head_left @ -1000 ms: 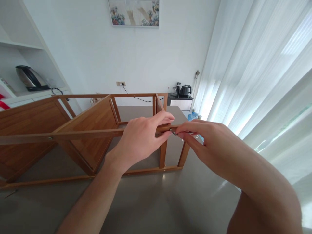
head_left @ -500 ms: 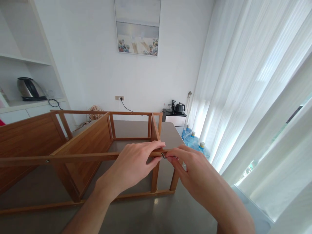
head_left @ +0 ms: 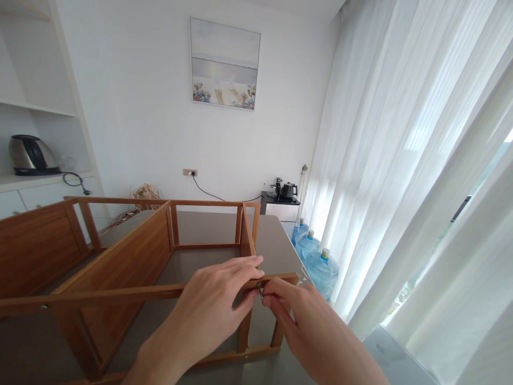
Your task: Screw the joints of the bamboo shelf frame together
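Observation:
A wooden shelf rack (head_left: 120, 295) lies on its side on the grey table. My left hand (head_left: 212, 299) grips its near top rail close to the right end, fingers over the top and thumb below. Just right of the thumb, a small bent metal hex key (head_left: 261, 292) meets the face of the rail. Thumb and fingertips of my right hand (head_left: 298, 307) are closed on the key's free end. The spot where the key enters the wood is too small to make out clearly. Farther left, a metal bolt head (head_left: 45, 306) shows in the same rail.
Beyond the rack the grey table (head_left: 276, 235) reaches toward the wall. Blue water jugs (head_left: 323, 270) stand at its right, beside a white curtain (head_left: 372, 160). A black kettle (head_left: 288, 190) sits on a small cabinet behind. A steel kettle (head_left: 30, 155) rests on the left shelf.
The view has tilted up and shifted slightly right, so rack and hands appear lower. The hex key now points more downward, with my right fingers still on it. My left hand keeps its grip.

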